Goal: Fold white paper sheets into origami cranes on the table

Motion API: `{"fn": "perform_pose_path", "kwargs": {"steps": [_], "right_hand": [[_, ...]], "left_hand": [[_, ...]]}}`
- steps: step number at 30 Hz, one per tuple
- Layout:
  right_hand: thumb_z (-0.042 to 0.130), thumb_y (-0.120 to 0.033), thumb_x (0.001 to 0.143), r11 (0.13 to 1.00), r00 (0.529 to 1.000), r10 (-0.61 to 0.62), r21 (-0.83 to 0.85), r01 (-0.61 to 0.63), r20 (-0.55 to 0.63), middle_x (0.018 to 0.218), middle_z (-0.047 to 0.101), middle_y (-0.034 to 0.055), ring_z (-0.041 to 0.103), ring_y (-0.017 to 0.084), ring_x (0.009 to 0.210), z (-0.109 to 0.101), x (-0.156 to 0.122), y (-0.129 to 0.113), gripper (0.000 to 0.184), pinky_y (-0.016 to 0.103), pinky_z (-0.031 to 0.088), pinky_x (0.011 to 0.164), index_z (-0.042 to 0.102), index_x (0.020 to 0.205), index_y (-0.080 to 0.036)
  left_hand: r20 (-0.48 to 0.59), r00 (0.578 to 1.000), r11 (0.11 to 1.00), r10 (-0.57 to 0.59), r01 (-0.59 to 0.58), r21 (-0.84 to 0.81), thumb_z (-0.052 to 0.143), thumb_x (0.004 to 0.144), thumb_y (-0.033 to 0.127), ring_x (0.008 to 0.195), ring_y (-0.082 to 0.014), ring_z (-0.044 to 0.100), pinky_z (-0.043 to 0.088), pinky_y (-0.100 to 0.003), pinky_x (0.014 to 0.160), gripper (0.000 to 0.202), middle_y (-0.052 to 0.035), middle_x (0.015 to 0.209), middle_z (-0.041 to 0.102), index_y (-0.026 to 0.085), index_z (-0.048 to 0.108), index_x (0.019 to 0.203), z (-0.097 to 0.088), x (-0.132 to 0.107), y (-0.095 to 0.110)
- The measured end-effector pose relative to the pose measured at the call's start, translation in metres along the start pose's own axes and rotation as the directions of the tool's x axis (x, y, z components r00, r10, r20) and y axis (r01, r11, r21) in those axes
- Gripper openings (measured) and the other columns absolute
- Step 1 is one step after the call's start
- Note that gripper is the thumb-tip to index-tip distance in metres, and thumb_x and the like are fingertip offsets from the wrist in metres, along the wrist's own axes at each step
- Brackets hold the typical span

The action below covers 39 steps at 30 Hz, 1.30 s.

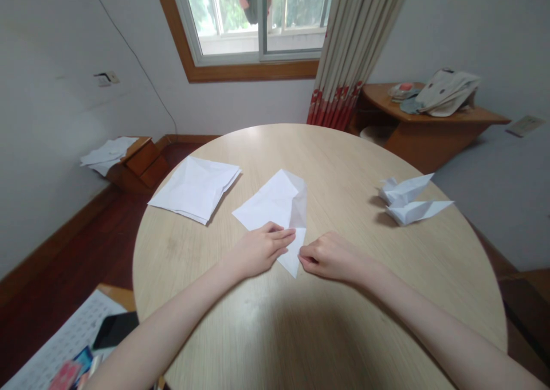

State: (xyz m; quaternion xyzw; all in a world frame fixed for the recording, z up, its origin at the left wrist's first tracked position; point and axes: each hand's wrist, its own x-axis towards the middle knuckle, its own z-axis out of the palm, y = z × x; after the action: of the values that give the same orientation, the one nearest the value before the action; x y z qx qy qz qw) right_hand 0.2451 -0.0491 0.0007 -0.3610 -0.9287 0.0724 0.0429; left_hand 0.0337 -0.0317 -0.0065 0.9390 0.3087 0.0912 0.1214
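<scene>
A white sheet of paper (268, 201), partly folded, lies in the middle of the round table. Its right side is turned over into a flap, and one pointed corner faces me. My left hand (264, 249) rests flat on the lower part of the sheet, fingers stretched out and pressing it down. Right beside that corner, my right hand (329, 255) is closed, with thumb and forefinger pinched at the paper's right edge. The fingertips hide exactly how much paper is between them.
A stack of creased white paper (195, 186) lies on the left of the wooden table (240, 344). Two folded paper shapes (408, 201) with pointed ends stand at the right. Below left, a black phone (115, 328) lies on a printed sheet. A bag (449, 92) sits on the corner desk.
</scene>
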Motion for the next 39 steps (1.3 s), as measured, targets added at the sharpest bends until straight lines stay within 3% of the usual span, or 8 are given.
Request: {"fn": "perform_pose_path", "kwargs": {"steps": [20, 28, 31, 34, 37, 39], "right_hand": [[0.052, -0.013, 0.073, 0.995, 0.998, -0.068, 0.071, 0.066, 0.017, 0.044, 0.054, -0.001, 0.029, 0.008, 0.041, 0.006, -0.002, -0.02, 0.023, 0.026, 0.017, 0.047, 0.057, 0.051, -0.017], [0.053, -0.015, 0.073, 0.986, 0.99, -0.095, 0.125, 0.107, -0.102, 0.04, 0.047, -0.0033, 0.028, 0.007, 0.04, 0.014, -0.005, -0.017, 0.026, 0.025, 0.018, 0.046, 0.05, 0.047, -0.017], [0.048, -0.015, 0.078, 0.963, 0.96, -0.152, 0.183, 0.197, -0.235, 0.04, 0.044, -0.0043, 0.032, 0.007, 0.039, 0.016, -0.003, -0.013, 0.031, 0.024, 0.021, 0.045, 0.046, 0.047, -0.018], [0.044, -0.015, 0.086, 0.954, 0.879, -0.174, 0.144, 0.262, -0.443, 0.043, 0.046, -0.0038, 0.036, 0.008, 0.041, 0.015, -0.001, -0.007, 0.037, 0.025, 0.026, 0.047, 0.044, 0.05, -0.019], [0.044, -0.016, 0.092, 0.971, 0.785, -0.147, 0.063, 0.23, -0.602, 0.051, 0.053, -0.0006, 0.044, 0.011, 0.047, 0.014, 0.001, 0.001, 0.034, 0.026, 0.032, 0.051, 0.051, 0.059, -0.018], [0.044, -0.017, 0.093, 0.977, 0.766, -0.121, 0.061, 0.205, -0.632, 0.058, 0.057, 0.0021, 0.049, 0.013, 0.054, 0.014, 0.001, 0.007, 0.027, 0.026, 0.036, 0.055, 0.056, 0.069, -0.017]], "left_hand": [[0.009, 1.0, 1.0, -0.007, 0.007, -0.021, 0.043, 0.098, 0.024, 0.118, -0.0208, 0.047, 0.046, -0.035, 0.099, 0.037, 0.0022, 0.14, 0.051, 0.019, 0.05, 0.134, 0.001, -0.001, -0.002], [0.013, 1.0, 0.999, -0.013, 0.013, -0.034, 0.045, 0.097, 0.023, 0.118, -0.0212, 0.047, 0.046, -0.037, 0.1, 0.037, 0.0022, 0.14, 0.05, 0.019, 0.051, 0.133, 0.001, -0.001, -0.003], [0.006, 1.0, 0.999, -0.008, 0.008, -0.033, 0.046, 0.097, 0.023, 0.118, -0.0215, 0.047, 0.047, -0.037, 0.098, 0.037, 0.0019, 0.14, 0.05, 0.019, 0.051, 0.134, 0.003, -0.002, -0.004], [-0.008, 1.0, 0.999, 0.012, -0.012, -0.035, 0.045, 0.097, 0.023, 0.118, -0.0221, 0.048, 0.047, -0.038, 0.099, 0.037, 0.001, 0.139, 0.051, 0.019, 0.051, 0.133, 0.004, -0.001, -0.004], [-0.016, 0.999, 0.998, 0.031, -0.031, -0.046, 0.044, 0.097, 0.025, 0.117, -0.0223, 0.05, 0.047, -0.037, 0.099, 0.036, 0.0003, 0.136, 0.054, 0.018, 0.054, 0.131, 0.003, -0.001, -0.003], [-0.017, 0.999, 0.998, 0.041, -0.041, -0.048, 0.045, 0.097, 0.026, 0.117, -0.0228, 0.05, 0.047, -0.038, 0.099, 0.035, -0.0003, 0.135, 0.055, 0.018, 0.055, 0.129, 0.001, -0.002, -0.003]]}}
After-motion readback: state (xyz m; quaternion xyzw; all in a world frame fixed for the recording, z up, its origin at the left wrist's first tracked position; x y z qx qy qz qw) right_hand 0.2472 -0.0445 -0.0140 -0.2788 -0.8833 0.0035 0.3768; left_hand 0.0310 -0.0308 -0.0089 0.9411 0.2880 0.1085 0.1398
